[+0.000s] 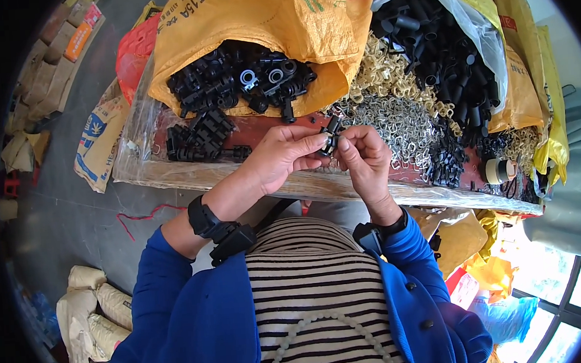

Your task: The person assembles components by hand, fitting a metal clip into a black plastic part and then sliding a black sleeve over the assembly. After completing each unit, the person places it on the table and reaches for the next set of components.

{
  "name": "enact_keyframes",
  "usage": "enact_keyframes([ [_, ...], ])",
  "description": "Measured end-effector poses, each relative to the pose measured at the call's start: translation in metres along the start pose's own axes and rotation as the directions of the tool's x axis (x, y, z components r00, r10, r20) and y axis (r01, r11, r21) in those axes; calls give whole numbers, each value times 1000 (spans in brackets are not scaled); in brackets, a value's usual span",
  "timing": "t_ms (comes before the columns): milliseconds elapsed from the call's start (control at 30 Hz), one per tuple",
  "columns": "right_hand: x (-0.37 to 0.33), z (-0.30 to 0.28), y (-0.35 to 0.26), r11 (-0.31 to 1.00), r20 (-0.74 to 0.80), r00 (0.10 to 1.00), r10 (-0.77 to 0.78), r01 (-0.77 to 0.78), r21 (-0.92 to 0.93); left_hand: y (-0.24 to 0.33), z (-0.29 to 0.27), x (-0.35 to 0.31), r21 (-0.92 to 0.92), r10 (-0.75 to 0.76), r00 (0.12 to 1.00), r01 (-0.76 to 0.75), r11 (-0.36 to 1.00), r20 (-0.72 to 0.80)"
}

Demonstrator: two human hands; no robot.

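Note:
Between my two hands, over the table's near edge, is a small black plastic fitting point(332, 125) with a lighter bit on it. My left hand point(277, 154) pinches it from the left with thumb and fingers. From the right, the thumb and fingertips of my right hand point(367, 156) close on the same part; whether they also hold a smaller piece is hidden. Left of my hands lie several assembled black plastic fittings point(210, 130). Behind them a yellow woven sack point(249, 19) opens onto a heap of similar black fittings point(222, 76).
Heaps of metal clips point(399, 126), beige plastic pieces point(383, 68) and black tubes point(456, 74) cover the red table's right side. A tape roll point(497, 170) stands at its right end. Filled sacks point(90, 310) and cardboard boxes point(51, 69) are on the floor at left.

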State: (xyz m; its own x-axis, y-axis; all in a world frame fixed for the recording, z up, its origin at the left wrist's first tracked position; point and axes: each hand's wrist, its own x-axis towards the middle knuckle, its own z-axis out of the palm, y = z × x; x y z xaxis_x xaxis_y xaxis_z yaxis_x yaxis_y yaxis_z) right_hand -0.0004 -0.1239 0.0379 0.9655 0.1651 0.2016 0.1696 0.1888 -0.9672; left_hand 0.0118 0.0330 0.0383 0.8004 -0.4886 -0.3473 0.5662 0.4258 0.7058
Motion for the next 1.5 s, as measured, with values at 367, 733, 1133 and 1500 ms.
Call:
enact_keyframes([
  [367, -8, 10, -9, 908, -18, 989, -144, 125, -401, 0, 12, -5, -16, 133, 990, -132, 991, 37],
  [733, -21, 9, -3, 819, -7, 960, -281, 236, -524, -17, 6, -9, 11, 77, 996, -77, 997, 36],
  [1133, -15, -10, 12, 716, 128, 933, -338, 343, -608, -17, 2, 0, 78, -89, 992, 82, 994, 93],
  [1500, 20, -66, -12, 534, 184, 933, -309, 330, -778, 1, -3, 8, 252, 82, 982, -124, 960, 171],
])
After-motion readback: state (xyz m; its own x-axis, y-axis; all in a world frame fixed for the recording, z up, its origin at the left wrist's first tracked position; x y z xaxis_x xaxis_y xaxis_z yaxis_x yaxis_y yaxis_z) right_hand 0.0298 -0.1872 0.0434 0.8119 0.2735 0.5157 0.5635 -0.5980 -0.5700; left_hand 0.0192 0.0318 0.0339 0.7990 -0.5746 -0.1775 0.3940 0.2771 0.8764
